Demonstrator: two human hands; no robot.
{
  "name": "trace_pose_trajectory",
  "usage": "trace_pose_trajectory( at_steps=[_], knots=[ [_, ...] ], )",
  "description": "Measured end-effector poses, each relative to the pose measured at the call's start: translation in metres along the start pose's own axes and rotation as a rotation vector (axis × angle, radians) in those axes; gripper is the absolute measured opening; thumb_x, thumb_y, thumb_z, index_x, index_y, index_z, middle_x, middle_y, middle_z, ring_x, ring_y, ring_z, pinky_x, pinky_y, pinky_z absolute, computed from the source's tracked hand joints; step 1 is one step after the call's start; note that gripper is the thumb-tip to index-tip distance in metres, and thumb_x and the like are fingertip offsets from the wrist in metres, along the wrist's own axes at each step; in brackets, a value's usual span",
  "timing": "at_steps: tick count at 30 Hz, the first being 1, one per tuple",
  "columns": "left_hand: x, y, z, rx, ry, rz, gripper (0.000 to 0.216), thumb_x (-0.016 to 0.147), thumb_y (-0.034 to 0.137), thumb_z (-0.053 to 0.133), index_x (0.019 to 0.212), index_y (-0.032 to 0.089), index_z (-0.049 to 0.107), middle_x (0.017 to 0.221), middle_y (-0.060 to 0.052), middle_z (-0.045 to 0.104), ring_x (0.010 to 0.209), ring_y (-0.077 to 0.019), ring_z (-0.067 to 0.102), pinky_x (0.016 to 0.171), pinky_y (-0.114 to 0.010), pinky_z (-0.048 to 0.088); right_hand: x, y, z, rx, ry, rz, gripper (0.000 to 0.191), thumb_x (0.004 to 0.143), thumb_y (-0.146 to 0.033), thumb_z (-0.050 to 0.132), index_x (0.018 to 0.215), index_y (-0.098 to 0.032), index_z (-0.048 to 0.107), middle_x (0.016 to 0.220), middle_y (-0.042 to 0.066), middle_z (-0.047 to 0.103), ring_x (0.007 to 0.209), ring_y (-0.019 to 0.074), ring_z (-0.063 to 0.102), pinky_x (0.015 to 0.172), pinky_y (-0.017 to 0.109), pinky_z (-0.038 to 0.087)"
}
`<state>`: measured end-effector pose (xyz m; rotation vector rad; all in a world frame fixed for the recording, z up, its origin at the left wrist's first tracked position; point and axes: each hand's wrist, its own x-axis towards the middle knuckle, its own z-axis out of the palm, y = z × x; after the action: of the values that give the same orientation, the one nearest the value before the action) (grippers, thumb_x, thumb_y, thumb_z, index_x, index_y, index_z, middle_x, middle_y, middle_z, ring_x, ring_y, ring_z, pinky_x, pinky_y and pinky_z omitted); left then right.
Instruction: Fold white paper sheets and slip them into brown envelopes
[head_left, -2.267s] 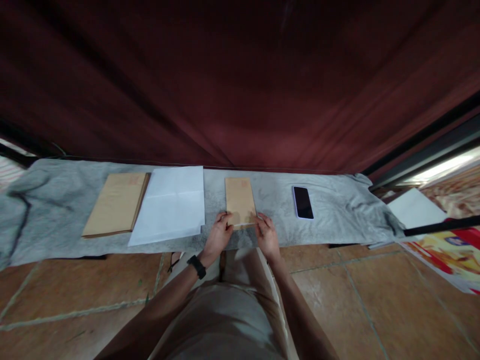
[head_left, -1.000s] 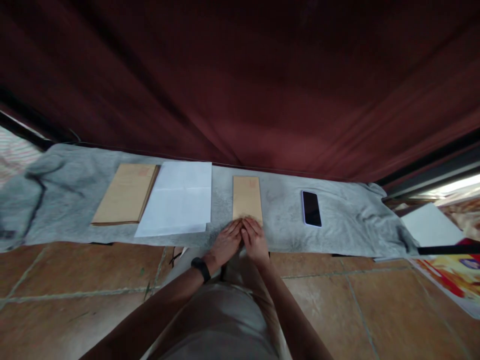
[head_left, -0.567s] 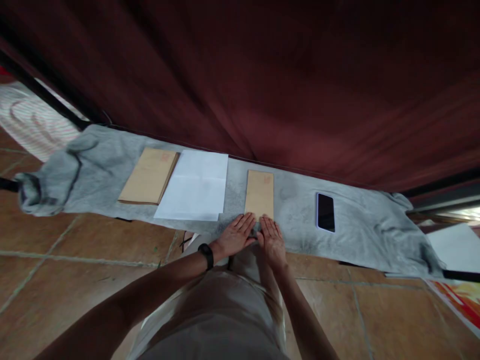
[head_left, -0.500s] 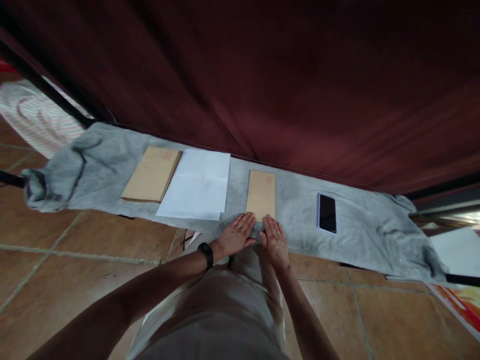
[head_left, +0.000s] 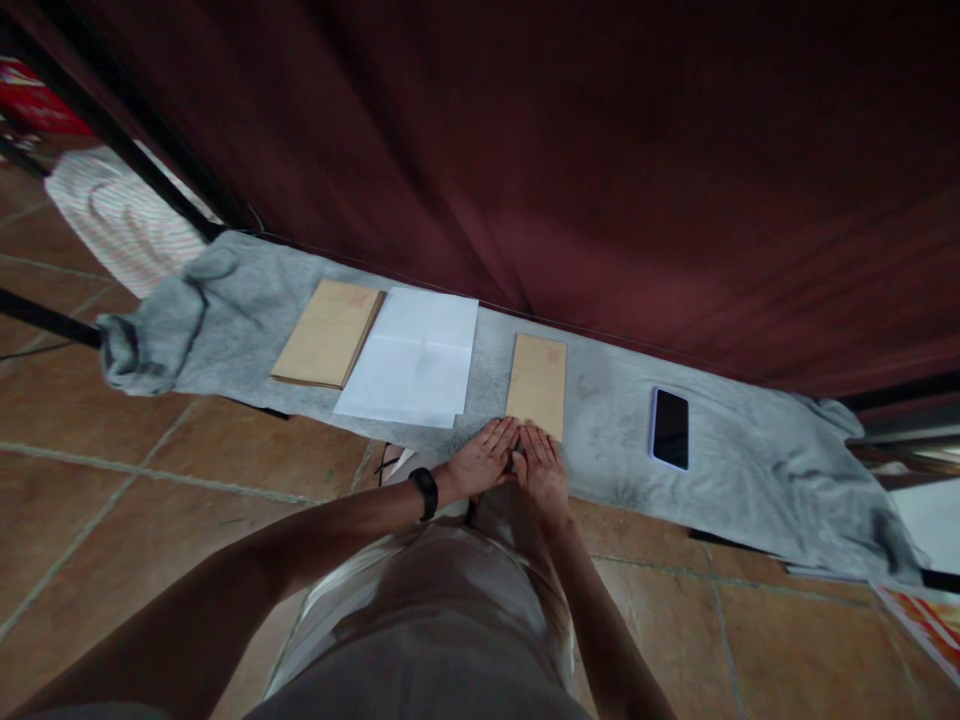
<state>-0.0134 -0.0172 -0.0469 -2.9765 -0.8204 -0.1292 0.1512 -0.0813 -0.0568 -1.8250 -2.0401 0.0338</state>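
A single brown envelope (head_left: pixel 537 378) lies flat on the grey cloth (head_left: pixel 600 375), with a small reddish print near its far right corner. My left hand (head_left: pixel 486 452) rests on its near left edge, fingers stretched out flat. Beside it, my right hand (head_left: pixel 541 475) lies flat on the near end of the same envelope, fingers extended. The two hands almost touch and cover the envelope's near edge. Further left are white paper sheets (head_left: pixel 411 360) with a fold crease across them, and a stack of brown envelopes (head_left: pixel 327 335) next to them.
A phone (head_left: pixel 670 430) with a purple case lies right of the envelope. Behind the cloth-covered bench hangs a dark red curtain (head_left: pixel 600 200). Dark metal bars (head_left: pixel 49 318) stand at the left, near a striped cloth (head_left: pixel 127 215). Tiled floor (head_left: pixel 112 520) shows below.
My hands have come closer together on the envelope's near end, the right one moving inward over it. The view has shifted slightly, so the bench items appear further right.
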Motion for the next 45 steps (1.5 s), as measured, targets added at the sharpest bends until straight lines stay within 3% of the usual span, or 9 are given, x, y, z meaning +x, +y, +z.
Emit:
trace_pose_trajectory(
  at_steps=[4,11,15,19,25,30,39,45],
  knots=[
    [0.000,0.000,-0.003,-0.008,0.011,0.003,0.080,0.094,0.049,0.055,0.153,0.000,0.034,0.157,-0.025,0.038,0.151,-0.0309,0.029,0.124,-0.048,0.027,-0.005,0.010,-0.001,-0.037,0.018,0.019,0.050,0.108,-0.035,0.030,0.150,-0.013,0.046,0.152,0.013,0.050,0.143,0.0226,0.045,0.120,0.044,0.030],
    [0.000,0.001,-0.010,-0.053,0.033,0.000,0.079,0.095,0.054,0.053,0.147,-0.004,0.041,0.156,-0.028,0.038,0.149,-0.0346,0.033,0.124,-0.047,0.026,-0.016,0.037,-0.013,-0.084,0.017,0.062,0.052,0.108,-0.036,0.029,0.152,-0.012,0.042,0.153,0.014,0.049,0.144,0.0235,0.043,0.120,0.045,0.029],
    [0.008,0.010,-0.017,-0.162,0.077,-0.007,0.066,0.101,0.046,0.042,0.152,0.004,0.036,0.161,-0.020,0.034,0.151,-0.0289,0.028,0.125,-0.044,0.022,-0.018,0.036,-0.012,-0.105,0.009,0.070,0.050,0.107,-0.032,0.029,0.151,-0.011,0.043,0.154,0.014,0.048,0.144,0.0230,0.042,0.121,0.044,0.027],
    [0.030,0.024,-0.017,-0.266,0.126,-0.008,0.059,0.104,0.035,0.033,0.158,0.012,0.026,0.165,-0.012,0.029,0.154,-0.0204,0.021,0.127,-0.040,0.016,-0.017,0.031,-0.014,-0.110,0.016,0.081,0.050,0.104,-0.023,0.031,0.151,-0.010,0.043,0.154,0.013,0.048,0.144,0.0226,0.042,0.122,0.044,0.027],
    [0.080,0.033,0.000,-0.272,0.136,-0.093,0.056,0.106,0.038,0.026,0.155,0.011,0.034,0.162,-0.013,0.034,0.152,-0.0204,0.027,0.126,-0.044,0.016,-0.019,0.030,-0.017,-0.098,0.014,0.039,0.051,0.098,-0.023,0.045,0.146,-0.007,0.049,0.147,0.019,0.054,0.143,0.0272,0.044,0.122,0.049,0.028],
    [0.101,0.015,0.009,-0.220,0.185,-0.126,0.064,0.104,0.049,0.033,0.154,0.009,0.036,0.161,-0.016,0.036,0.152,-0.0245,0.028,0.125,-0.048,0.019,-0.017,0.031,-0.013,-0.079,0.054,0.058,0.048,0.102,-0.022,0.036,0.148,-0.013,0.048,0.150,0.015,0.053,0.143,0.0232,0.045,0.122,0.047,0.028],
    [0.093,-0.028,0.014,-0.165,0.215,-0.326,0.068,0.103,0.049,0.033,0.154,0.005,0.033,0.160,-0.020,0.036,0.152,-0.0293,0.026,0.124,-0.053,0.018,-0.014,0.030,-0.015,-0.100,0.062,0.086,0.050,0.105,-0.023,0.032,0.154,-0.014,0.039,0.155,0.012,0.047,0.144,0.0233,0.043,0.122,0.045,0.028],
    [0.094,-0.033,0.007,-0.147,0.159,-0.411,0.068,0.102,0.047,0.033,0.151,0.000,0.036,0.158,-0.024,0.036,0.152,-0.0328,0.027,0.124,-0.056,0.018,-0.013,0.029,-0.015,-0.097,0.079,0.092,0.049,0.105,-0.022,0.034,0.153,-0.015,0.041,0.154,0.011,0.048,0.143,0.0234,0.044,0.121,0.045,0.029]
  ],
)
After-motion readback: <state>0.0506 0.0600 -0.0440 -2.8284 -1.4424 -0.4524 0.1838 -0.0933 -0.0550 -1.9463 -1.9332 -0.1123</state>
